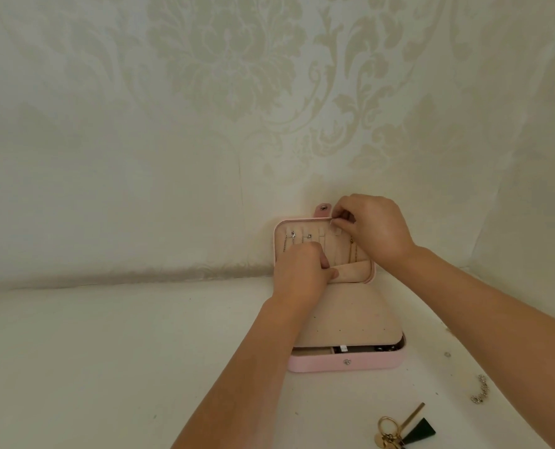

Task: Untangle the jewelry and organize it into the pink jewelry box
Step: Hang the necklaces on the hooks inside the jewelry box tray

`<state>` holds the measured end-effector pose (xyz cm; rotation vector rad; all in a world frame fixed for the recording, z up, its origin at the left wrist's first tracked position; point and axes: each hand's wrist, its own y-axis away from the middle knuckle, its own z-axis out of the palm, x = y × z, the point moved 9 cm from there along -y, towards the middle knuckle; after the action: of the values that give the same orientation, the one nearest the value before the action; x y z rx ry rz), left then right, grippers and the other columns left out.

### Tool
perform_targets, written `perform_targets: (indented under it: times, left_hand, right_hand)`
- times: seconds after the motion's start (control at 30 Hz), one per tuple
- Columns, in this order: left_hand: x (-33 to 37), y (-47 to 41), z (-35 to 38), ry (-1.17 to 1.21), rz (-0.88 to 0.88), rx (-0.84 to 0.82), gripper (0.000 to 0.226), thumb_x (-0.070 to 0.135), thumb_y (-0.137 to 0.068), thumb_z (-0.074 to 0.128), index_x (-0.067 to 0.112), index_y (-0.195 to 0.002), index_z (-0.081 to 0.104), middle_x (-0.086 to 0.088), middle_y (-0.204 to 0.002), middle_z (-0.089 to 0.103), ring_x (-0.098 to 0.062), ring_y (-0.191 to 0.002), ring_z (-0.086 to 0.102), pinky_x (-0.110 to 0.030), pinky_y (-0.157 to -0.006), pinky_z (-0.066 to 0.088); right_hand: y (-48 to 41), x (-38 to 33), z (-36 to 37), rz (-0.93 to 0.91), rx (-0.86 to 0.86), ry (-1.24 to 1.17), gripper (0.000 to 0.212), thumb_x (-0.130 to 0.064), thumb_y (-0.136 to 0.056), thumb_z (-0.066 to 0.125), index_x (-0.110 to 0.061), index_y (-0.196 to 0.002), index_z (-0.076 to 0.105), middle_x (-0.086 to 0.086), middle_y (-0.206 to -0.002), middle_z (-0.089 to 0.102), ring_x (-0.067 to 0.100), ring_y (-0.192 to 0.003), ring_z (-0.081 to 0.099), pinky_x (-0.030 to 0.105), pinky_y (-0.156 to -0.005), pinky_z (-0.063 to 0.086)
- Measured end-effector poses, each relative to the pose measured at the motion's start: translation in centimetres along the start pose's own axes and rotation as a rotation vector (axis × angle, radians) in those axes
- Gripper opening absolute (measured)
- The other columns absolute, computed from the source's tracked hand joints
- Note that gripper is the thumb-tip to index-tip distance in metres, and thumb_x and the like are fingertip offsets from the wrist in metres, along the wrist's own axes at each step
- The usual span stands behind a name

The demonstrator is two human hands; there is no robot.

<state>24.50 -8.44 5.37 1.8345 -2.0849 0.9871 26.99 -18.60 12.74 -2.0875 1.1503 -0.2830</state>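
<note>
The pink jewelry box stands open on the white table, its lid leaning against the wall. Thin chains hang from hooks inside the lid. My right hand pinches the top end of a fine gold chain at the lid's upper right corner. My left hand grips the beige pocket flap at the lid's lower edge and covers the lower left of the lid. A beige earring panel covers most of the box's base.
Gold hoop earrings with a dark green triangle pendant lie at the front right. A sparkly silver bracelet lies near the right edge. A small stud sits beside the box. Patterned wallpaper rises right behind the table.
</note>
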Motion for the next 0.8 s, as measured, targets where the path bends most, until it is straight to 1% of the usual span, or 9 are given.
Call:
perform_targets:
  times: [0.13, 0.23, 0.3, 0.4, 0.53, 0.63, 0.73, 0.8]
  left_hand:
    - [-0.1, -0.1, 0.1, 0.009, -0.002, 0.000, 0.016, 0.027, -0.081, 0.070, 0.013, -0.084, 0.064, -0.001, -0.088, 0.066, -0.019, -0.085, 0.059, -0.033, -0.073, 0.048]
    - [-0.3, -0.1, 0.2, 0.013, -0.010, -0.003, 0.016, 0.027, -0.081, 0.070, 0.013, -0.085, 0.064, -0.001, -0.090, 0.066, -0.019, -0.086, 0.060, -0.034, -0.075, 0.049]
    - [-0.2, -0.1, 0.1, 0.013, -0.005, -0.002, 0.016, 0.026, -0.081, 0.070, 0.012, -0.084, 0.065, -0.003, -0.089, 0.067, -0.020, -0.086, 0.060, -0.034, -0.075, 0.049]
    - [-0.2, -0.1, 0.2, 0.013, 0.003, -0.002, 0.017, 0.026, -0.080, 0.070, 0.010, -0.083, 0.065, -0.003, -0.087, 0.067, -0.021, -0.085, 0.060, -0.036, -0.075, 0.050]
    - [-0.3, -0.2, 0.1, 0.008, -0.003, 0.003, 0.015, 0.027, -0.080, 0.070, 0.013, -0.083, 0.065, -0.001, -0.088, 0.067, -0.020, -0.086, 0.060, -0.035, -0.075, 0.050]
    - [-0.3, -0.1, 0.1, 0.003, 0.000, 0.006, 0.017, 0.027, -0.080, 0.071, 0.011, -0.083, 0.066, -0.002, -0.087, 0.067, -0.020, -0.085, 0.060, -0.035, -0.074, 0.050]
    - [-0.3, -0.1, 0.1, 0.000, 0.004, 0.011, 0.017, 0.027, -0.079, 0.071, 0.010, -0.083, 0.067, -0.003, -0.086, 0.068, -0.020, -0.085, 0.060, -0.036, -0.074, 0.050]
    - [-0.3, -0.2, 0.0, -0.003, 0.004, 0.013, 0.016, 0.027, -0.080, 0.070, 0.011, -0.083, 0.067, -0.002, -0.088, 0.067, -0.020, -0.086, 0.060, -0.033, -0.073, 0.049]
  right_hand:
    - [0.0, -0.5, 0.0, -0.034, 0.007, -0.004, 0.009, -0.012, -0.081, 0.068, -0.011, -0.089, 0.073, 0.005, -0.084, 0.070, 0.025, -0.077, 0.065, 0.037, -0.067, 0.049]
    - [-0.1, -0.5, 0.1, -0.043, -0.007, 0.016, 0.012, -0.014, -0.083, 0.067, -0.012, -0.093, 0.074, 0.006, -0.087, 0.071, 0.025, -0.079, 0.065, 0.038, -0.069, 0.050]
    - [0.0, -0.6, 0.3, -0.049, -0.005, 0.045, 0.012, -0.014, -0.085, 0.065, -0.012, -0.093, 0.073, 0.007, -0.086, 0.070, 0.026, -0.078, 0.065, 0.038, -0.068, 0.049]
    - [0.7, -0.1, 0.5, 0.000, 0.038, 0.055, 0.009, -0.011, -0.085, 0.064, -0.010, -0.091, 0.072, 0.006, -0.085, 0.070, 0.025, -0.077, 0.064, 0.034, -0.065, 0.048]
    - [1.5, 0.5, 0.6, 0.079, 0.087, 0.050, 0.010, -0.014, -0.085, 0.065, -0.011, -0.090, 0.073, 0.006, -0.085, 0.072, 0.026, -0.075, 0.065, 0.035, -0.065, 0.049]
    - [1.7, 0.7, 0.6, 0.124, 0.109, 0.038, 0.011, -0.016, -0.085, 0.065, -0.014, -0.090, 0.075, 0.006, -0.083, 0.071, 0.025, -0.074, 0.065, 0.033, -0.064, 0.048]
    - [2.0, 0.8, 0.6, 0.133, 0.123, 0.022, 0.011, -0.017, -0.085, 0.066, -0.014, -0.089, 0.076, 0.007, -0.080, 0.070, 0.026, -0.072, 0.064, 0.033, -0.061, 0.047]
    - [2.2, 0.9, 0.7, 0.133, 0.142, 0.018, 0.011, -0.017, -0.085, 0.066, -0.013, -0.087, 0.076, 0.007, -0.076, 0.067, 0.027, -0.070, 0.062, 0.034, -0.058, 0.046]
